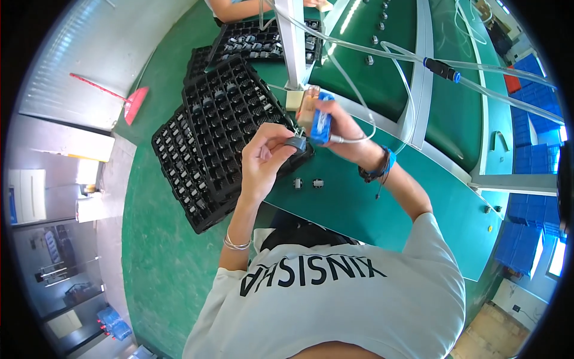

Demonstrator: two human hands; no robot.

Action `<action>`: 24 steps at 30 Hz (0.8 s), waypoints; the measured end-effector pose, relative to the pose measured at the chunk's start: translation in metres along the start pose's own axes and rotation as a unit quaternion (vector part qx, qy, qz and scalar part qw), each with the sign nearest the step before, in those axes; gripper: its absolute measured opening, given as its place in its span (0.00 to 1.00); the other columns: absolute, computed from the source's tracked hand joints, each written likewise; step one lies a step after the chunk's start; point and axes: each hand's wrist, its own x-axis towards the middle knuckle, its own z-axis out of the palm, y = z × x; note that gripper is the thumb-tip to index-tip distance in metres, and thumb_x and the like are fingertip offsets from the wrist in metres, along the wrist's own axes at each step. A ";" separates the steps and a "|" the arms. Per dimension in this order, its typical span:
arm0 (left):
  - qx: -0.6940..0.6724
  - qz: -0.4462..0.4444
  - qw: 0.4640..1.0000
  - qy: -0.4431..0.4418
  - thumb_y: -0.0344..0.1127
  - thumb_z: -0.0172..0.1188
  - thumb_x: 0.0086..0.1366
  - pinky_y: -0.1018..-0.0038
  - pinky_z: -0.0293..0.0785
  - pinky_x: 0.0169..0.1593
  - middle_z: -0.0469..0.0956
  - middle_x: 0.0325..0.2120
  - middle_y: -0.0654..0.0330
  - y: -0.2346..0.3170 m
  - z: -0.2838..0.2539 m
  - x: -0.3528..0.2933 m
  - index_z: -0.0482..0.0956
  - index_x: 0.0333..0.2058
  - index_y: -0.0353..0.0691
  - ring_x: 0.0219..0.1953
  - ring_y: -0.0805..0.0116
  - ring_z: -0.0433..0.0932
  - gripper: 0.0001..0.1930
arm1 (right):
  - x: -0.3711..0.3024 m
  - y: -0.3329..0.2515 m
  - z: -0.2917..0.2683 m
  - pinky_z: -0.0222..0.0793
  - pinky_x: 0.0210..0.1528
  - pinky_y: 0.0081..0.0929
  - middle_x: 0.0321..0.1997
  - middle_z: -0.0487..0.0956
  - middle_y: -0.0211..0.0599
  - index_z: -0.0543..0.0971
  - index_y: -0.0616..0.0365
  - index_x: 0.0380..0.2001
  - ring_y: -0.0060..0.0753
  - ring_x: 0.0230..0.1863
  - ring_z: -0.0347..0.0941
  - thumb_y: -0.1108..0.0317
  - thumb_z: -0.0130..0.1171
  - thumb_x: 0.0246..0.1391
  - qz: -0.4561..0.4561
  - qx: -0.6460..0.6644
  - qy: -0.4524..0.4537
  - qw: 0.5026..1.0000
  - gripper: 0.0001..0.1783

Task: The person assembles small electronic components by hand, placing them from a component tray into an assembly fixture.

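small dark part [296,143], blue tool [321,122], perhaps touching

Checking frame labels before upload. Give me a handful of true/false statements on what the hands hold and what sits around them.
1. The left hand pinches a small dark part. True.
2. The right hand holds a red screwdriver. False: it holds a blue tool with a clear hose running from it.
3. Black trays of small parts lie stacked to the person's left. True.
4. Two small parts lie loose on the green bench below the hands. True.
5. The right wrist is bare. False: it wears a dark and blue wristband.
6. The left wrist wears a watch. False: it wears thin silver bangles.
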 end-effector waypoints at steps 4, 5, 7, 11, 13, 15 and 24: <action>0.021 -0.002 1.000 -0.014 0.15 0.55 0.52 0.79 0.68 0.46 0.68 0.34 0.62 -0.003 0.001 0.001 0.70 0.36 0.31 0.38 0.73 0.72 0.12 | -0.012 0.005 0.014 0.59 0.21 0.11 0.34 0.75 0.25 0.71 0.56 0.42 0.12 0.27 0.68 0.51 0.47 0.51 0.015 -0.079 0.038 0.996 0.22; 0.022 -0.001 1.000 -0.013 0.15 0.55 0.52 0.79 0.68 0.46 0.68 0.34 0.62 -0.004 0.001 0.000 0.70 0.36 0.31 0.38 0.73 0.72 0.12 | -0.012 0.006 0.014 0.59 0.22 0.10 0.34 0.75 0.25 0.71 0.55 0.42 0.12 0.27 0.69 0.52 0.46 0.52 0.008 -0.086 0.031 0.996 0.21; 0.008 0.007 1.000 -0.006 0.15 0.55 0.51 0.79 0.69 0.45 0.68 0.34 0.62 -0.006 0.002 -0.002 0.70 0.37 0.31 0.39 0.73 0.72 0.13 | -0.016 0.005 0.018 0.59 0.21 0.11 0.34 0.75 0.25 0.71 0.55 0.42 0.12 0.27 0.68 0.52 0.46 0.52 0.016 -0.120 0.037 0.992 0.21; 0.043 0.030 0.998 0.038 0.16 0.56 0.51 0.79 0.69 0.45 0.68 0.35 0.62 -0.007 0.007 -0.006 0.70 0.38 0.33 0.39 0.73 0.72 0.14 | -0.021 0.008 0.030 0.58 0.21 0.11 0.31 0.73 0.23 0.70 0.55 0.42 0.12 0.27 0.68 0.55 0.46 0.53 -0.029 -0.113 0.061 0.991 0.18; 0.162 0.049 0.981 0.099 0.17 0.57 0.51 0.79 0.69 0.44 0.69 0.36 0.61 -0.006 0.004 0.004 0.70 0.39 0.34 0.39 0.73 0.72 0.16 | -0.005 0.009 0.017 0.62 0.31 0.14 0.35 0.71 0.24 0.69 0.56 0.40 0.16 0.32 0.67 0.61 0.52 0.52 -0.122 -0.035 0.102 0.987 0.14; 0.214 0.045 0.968 0.120 0.21 0.59 0.51 0.79 0.71 0.41 0.71 0.36 0.60 -0.014 -0.028 0.024 0.71 0.40 0.35 0.38 0.73 0.72 0.15 | 0.017 0.001 -0.033 0.68 0.36 0.21 0.33 0.74 0.26 0.70 0.60 0.41 0.22 0.32 0.72 0.64 0.54 0.51 -0.180 -0.270 0.090 0.942 0.16; 0.661 0.098 0.737 0.100 0.30 0.57 0.52 0.66 0.68 0.42 0.71 0.35 0.57 -0.055 -0.154 0.099 0.74 0.36 0.42 0.37 0.57 0.70 0.11 | 0.055 0.018 -0.074 0.68 0.35 0.38 0.32 0.74 0.54 0.67 0.59 0.42 0.58 0.34 0.70 0.65 0.60 0.40 -0.296 -0.658 0.191 0.666 0.23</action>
